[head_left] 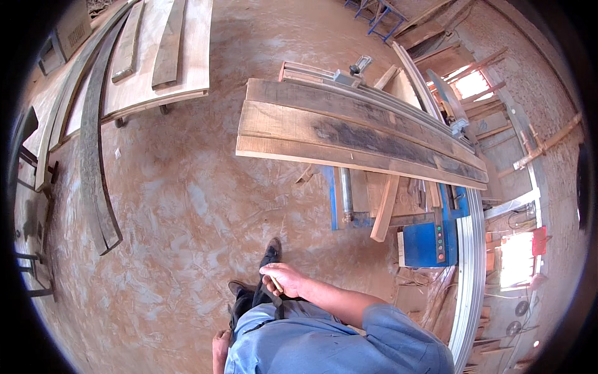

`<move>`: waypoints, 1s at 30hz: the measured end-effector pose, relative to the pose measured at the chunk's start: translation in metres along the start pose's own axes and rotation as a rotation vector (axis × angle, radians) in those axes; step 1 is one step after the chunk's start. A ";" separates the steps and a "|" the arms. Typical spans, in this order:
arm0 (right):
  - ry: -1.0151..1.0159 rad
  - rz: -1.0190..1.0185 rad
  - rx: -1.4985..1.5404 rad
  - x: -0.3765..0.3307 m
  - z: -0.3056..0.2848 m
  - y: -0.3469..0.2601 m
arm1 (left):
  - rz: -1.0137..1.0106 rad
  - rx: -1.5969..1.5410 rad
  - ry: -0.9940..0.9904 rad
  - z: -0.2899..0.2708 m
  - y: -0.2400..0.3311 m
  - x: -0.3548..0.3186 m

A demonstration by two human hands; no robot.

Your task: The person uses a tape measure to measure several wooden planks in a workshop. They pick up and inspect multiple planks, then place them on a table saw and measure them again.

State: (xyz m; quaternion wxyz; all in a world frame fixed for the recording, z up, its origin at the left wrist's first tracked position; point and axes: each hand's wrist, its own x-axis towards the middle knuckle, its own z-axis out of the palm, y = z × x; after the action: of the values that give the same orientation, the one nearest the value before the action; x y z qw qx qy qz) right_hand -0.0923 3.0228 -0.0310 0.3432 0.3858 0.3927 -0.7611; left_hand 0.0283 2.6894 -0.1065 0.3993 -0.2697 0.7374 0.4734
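Observation:
My right hand (283,278) is held in front of my waist, its fingers closed round a short, pale yellow stick (276,284); its exact kind is too small to make out. A dark strap-like piece (278,309) shows just below that hand, against my blue shirt. Low at my left hip hangs my left hand (220,345), beside the dark trousers. Its fingers are mostly hidden, so whether it holds anything does not show. Ahead to the right, out of reach of both hands, several long wooden boards (274,118) lie side by side across a blue machine (430,244).
At the far left, more planks (168,50) rest on a pale sheet-topped table (194,75); one long dark board (99,187) juts out toward me. A metal rail (471,274) runs along the machine's right side. Offcuts (386,209) lie under the boards. Dusty floor (187,206) stretches between.

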 end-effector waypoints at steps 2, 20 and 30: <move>0.037 -0.045 0.023 0.001 -0.002 0.008 | 0.021 0.036 -0.082 -0.008 -0.024 0.008; 0.104 -0.072 0.031 -0.007 -0.061 0.006 | -0.271 0.125 0.131 -0.055 -0.052 0.008; -0.011 -0.041 -0.125 0.022 -0.075 -0.069 | -0.216 -0.121 0.158 0.042 -0.038 0.017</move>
State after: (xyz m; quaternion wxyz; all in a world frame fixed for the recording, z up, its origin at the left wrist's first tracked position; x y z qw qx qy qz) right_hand -0.1356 3.1136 -0.0567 0.3532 0.3514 0.4452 -0.7440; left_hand 0.0628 2.7122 -0.1486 0.3718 -0.4075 0.7032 0.4486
